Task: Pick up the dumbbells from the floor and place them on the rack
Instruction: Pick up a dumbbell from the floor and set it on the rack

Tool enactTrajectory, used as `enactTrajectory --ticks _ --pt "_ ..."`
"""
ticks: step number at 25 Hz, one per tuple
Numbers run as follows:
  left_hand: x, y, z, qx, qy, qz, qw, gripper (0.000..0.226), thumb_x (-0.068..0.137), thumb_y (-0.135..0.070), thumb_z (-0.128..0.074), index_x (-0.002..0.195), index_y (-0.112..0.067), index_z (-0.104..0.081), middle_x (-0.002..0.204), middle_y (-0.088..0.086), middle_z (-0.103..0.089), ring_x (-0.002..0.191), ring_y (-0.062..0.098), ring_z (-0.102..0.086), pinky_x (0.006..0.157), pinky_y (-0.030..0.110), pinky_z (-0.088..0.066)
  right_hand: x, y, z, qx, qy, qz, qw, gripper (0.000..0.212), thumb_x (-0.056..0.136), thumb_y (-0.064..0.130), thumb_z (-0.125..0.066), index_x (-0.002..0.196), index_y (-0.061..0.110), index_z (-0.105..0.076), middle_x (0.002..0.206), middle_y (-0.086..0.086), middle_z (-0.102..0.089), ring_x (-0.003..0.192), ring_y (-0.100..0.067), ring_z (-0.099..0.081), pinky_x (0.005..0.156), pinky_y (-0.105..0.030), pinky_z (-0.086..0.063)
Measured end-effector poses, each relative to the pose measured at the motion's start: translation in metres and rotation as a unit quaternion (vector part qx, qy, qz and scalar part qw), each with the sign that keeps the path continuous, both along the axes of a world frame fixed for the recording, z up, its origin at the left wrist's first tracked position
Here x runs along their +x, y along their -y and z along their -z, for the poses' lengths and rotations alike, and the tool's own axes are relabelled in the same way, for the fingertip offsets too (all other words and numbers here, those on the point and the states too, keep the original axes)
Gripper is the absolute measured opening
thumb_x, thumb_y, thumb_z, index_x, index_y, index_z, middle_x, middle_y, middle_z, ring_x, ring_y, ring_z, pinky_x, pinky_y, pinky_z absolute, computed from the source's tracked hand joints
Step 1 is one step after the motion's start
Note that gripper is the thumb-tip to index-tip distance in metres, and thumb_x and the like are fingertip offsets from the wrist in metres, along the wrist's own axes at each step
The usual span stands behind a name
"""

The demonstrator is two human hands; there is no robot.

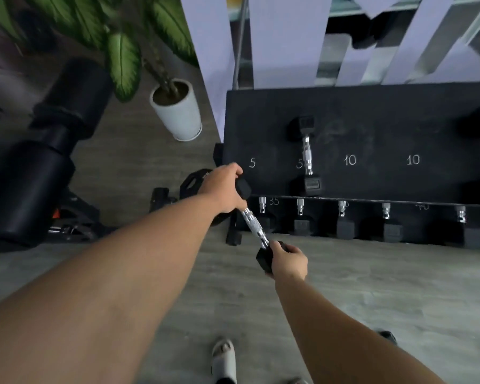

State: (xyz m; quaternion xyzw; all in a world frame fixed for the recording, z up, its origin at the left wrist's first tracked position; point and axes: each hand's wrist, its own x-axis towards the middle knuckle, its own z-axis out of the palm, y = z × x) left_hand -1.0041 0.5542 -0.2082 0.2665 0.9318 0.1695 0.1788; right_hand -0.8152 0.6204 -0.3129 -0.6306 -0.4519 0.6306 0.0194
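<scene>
I hold one small dumbbell (255,228) with a chrome handle and black hex heads, tilted in the air by the rack's front left corner. My left hand (224,189) grips its far head, my right hand (290,262) grips its near head. The black rack (372,128) has a top shelf marked in chalk 5, 5, 10, 10. A second small dumbbell (306,156) lies on the right 5 mark. The left 5 mark is bare.
A lower shelf carries several larger dumbbells (344,220). Left of the rack stand a white potted plant (178,112), a black padded bench (47,151) and a weight plate (191,184). My sandalled foot (224,358) stands on the grey wood floor.
</scene>
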Motion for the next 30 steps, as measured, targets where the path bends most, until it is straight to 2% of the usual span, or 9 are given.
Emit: enactTrajectory --ticks 2,5,9,12,15,18,20,23,30 --pt "-0.028 -0.025 -0.018 0.016 -0.021 0.045 0.999 0.097 0.056 -0.025 -0.097 0.141 -0.019 -0.052 0.133 0.003 -0.065 0.112 0.026 -0.064 0.093 0.04 -0.055 -0.028 -0.011 -0.011 -0.023 -0.027 0.037 0.999 0.037 0.077 0.033 -0.079 0.11 0.018 -0.07 0.099 -0.007 -0.069 0.086 -0.027 -0.068 0.063 -0.048 -0.065" --pt "-0.083 -0.065 -0.028 0.006 -0.053 0.136 0.989 0.1 0.06 -0.027 -0.097 0.145 -0.021 -0.045 0.134 0.003 -0.064 0.111 0.027 -0.063 0.088 0.044 -0.056 -0.083 -0.028 -0.012 -0.042 -0.049 0.066 0.996 0.048 0.08 0.032 -0.08 0.121 0.01 -0.067 0.105 -0.012 -0.069 0.094 -0.032 -0.068 0.076 -0.052 -0.063" --pt "-0.167 -0.117 -0.019 -0.041 -0.086 0.237 0.967 0.096 0.063 -0.031 -0.094 0.143 -0.024 -0.042 0.129 0.002 -0.064 0.106 0.027 -0.063 0.077 0.039 -0.052 -0.166 -0.05 0.0 -0.076 -0.07 0.122 0.987 0.047 0.086 0.028 -0.076 0.126 0.009 -0.062 0.093 -0.007 -0.063 0.088 -0.028 -0.064 0.068 -0.046 -0.063" --pt "-0.225 -0.142 -0.002 -0.075 -0.089 0.259 0.959 0.099 0.062 -0.03 -0.095 0.144 -0.024 -0.042 0.131 0.002 -0.064 0.11 0.029 -0.063 0.082 0.042 -0.054 -0.225 -0.064 0.019 -0.092 -0.042 0.127 0.987 0.048 0.089 0.028 -0.071 0.131 0.009 -0.06 0.102 -0.011 -0.064 0.088 -0.029 -0.063 0.077 -0.052 -0.063" --pt "-0.257 -0.162 0.025 -0.105 -0.071 0.276 0.953 0.1 0.062 -0.028 -0.097 0.145 -0.024 -0.042 0.131 0.003 -0.064 0.112 0.03 -0.064 0.085 0.043 -0.057 -0.265 -0.071 0.036 -0.097 0.02 0.115 0.988 0.049 0.09 0.032 -0.066 0.134 0.01 -0.058 0.123 -0.017 -0.058 0.113 -0.034 -0.056 0.085 -0.053 -0.06" --pt "-0.272 -0.176 0.047 -0.126 -0.056 0.307 0.942 0.1 0.064 -0.027 -0.096 0.146 -0.024 -0.041 0.132 0.003 -0.063 0.113 0.029 -0.064 0.089 0.046 -0.057 -0.278 -0.077 0.048 -0.07 0.095 0.088 0.989 0.045 0.096 0.034 -0.055 0.13 0.006 -0.06 0.107 -0.015 -0.059 0.129 -0.036 -0.04 0.099 -0.048 -0.052" --pt "-0.274 -0.184 0.061 -0.135 -0.048 0.326 0.935 0.098 0.064 -0.027 -0.096 0.146 -0.022 -0.041 0.131 0.004 -0.063 0.113 0.029 -0.063 0.09 0.048 -0.057 -0.28 -0.081 0.048 -0.054 0.14 0.081 0.985 0.039 0.101 0.029 -0.047 0.134 0.01 -0.057 0.13 -0.017 -0.056 0.129 -0.038 -0.041 0.106 -0.041 -0.044" --pt "-0.268 -0.185 0.082 -0.133 -0.051 0.336 0.931 0.093 0.068 -0.029 -0.094 0.144 -0.018 -0.042 0.123 0.006 -0.065 0.109 0.031 -0.064 0.086 0.048 -0.057 -0.279 -0.075 0.045 -0.041 0.18 0.021 0.983 0.045 0.095 0.018 -0.058 0.139 0.016 -0.049 0.148 -0.015 -0.028 0.109 -0.038 -0.06 0.095 -0.037 -0.048" --pt "-0.266 -0.174 0.091 -0.137 -0.033 0.338 0.931 0.081 0.081 -0.034 -0.085 0.146 -0.021 -0.04 0.137 0.005 -0.06 0.118 0.03 -0.06 0.087 0.046 -0.055 -0.247 -0.084 0.033 0.117 0.187 -0.097 0.971 0.047 0.089 0.032 -0.062 0.134 0.026 -0.049 0.14 -0.01 -0.037 0.124 -0.034 -0.041 0.096 -0.044 -0.044"
